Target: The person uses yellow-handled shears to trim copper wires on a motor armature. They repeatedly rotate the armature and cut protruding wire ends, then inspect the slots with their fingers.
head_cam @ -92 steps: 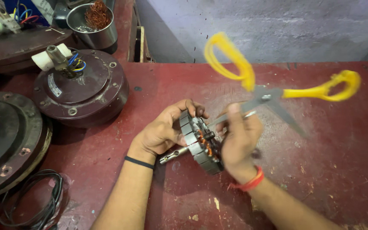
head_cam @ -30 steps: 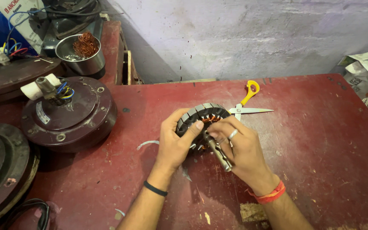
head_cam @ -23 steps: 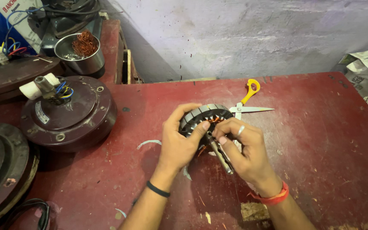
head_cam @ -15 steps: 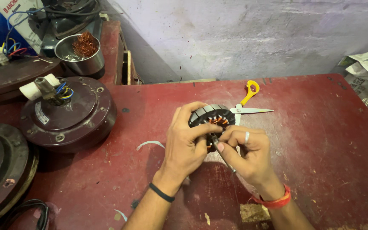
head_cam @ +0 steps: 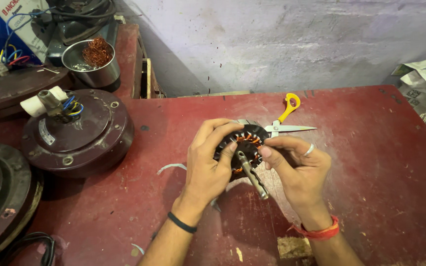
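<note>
**A:** Status on the motor core?

**B:** Left hand [head_cam: 208, 165] is curled around the motor core [head_cam: 245, 148], fingers closed over its top and left rim, thumb on the face. It's carrying the weight, holding the piece just above the table [head_cam: 371, 162], roughly mid-table and a bit toward the far edge.

**A:** Right?

**B:** Right hand [head_cam: 297, 170] is mostly closed, thumb and forefinger pinched at the right side of the core face, by the copper windings. Can't tell if it's gripping a wire or just pressing on a slot. Ring on one finger, red thread at the wrist.

**A:** Shaft?

**B:** Metal shaft [head_cam: 252, 175] is in the core, sticking out toward the person between the two hands.

**A:** How far along?

**B:** My read: mid-job. Copper shows in the slots around the ring, so the winding is in place. Hands are working on it, nothing put down. Scissors [head_cam: 284, 120] lie on the table just behind the core, yellow handles toward the wall, not in use.

**A:** Anything else around?

**B:** Small pale scrap [head_cam: 171, 168] on the table left of the left hand. Round dark motor housing [head_cam: 77, 133] with coloured leads at the left edge, steel bowl [head_cam: 92, 61] of copper wire behind it.
</note>
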